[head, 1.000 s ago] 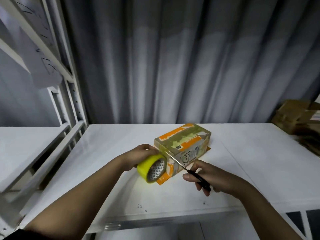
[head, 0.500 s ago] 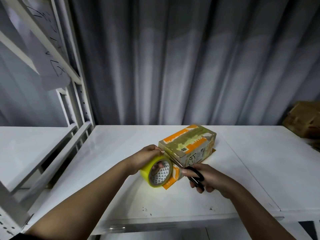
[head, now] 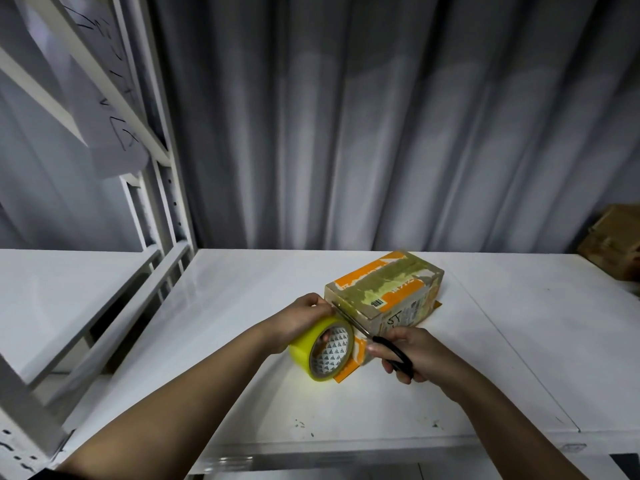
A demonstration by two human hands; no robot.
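One cardboard box, one roll of yellow tape and one pair of scissors are in use on the white table, with two hands at work. The left hand grips the roll, held on edge at the box's near end, its fingers curled over the top and one fingertip showing inside the core. The right hand has its fingers curled through the black scissor handles, with the blades reaching up between roll and box. The box is taped shut, so its contents are hidden, and the brown cartons at the far right are too cut off to count.
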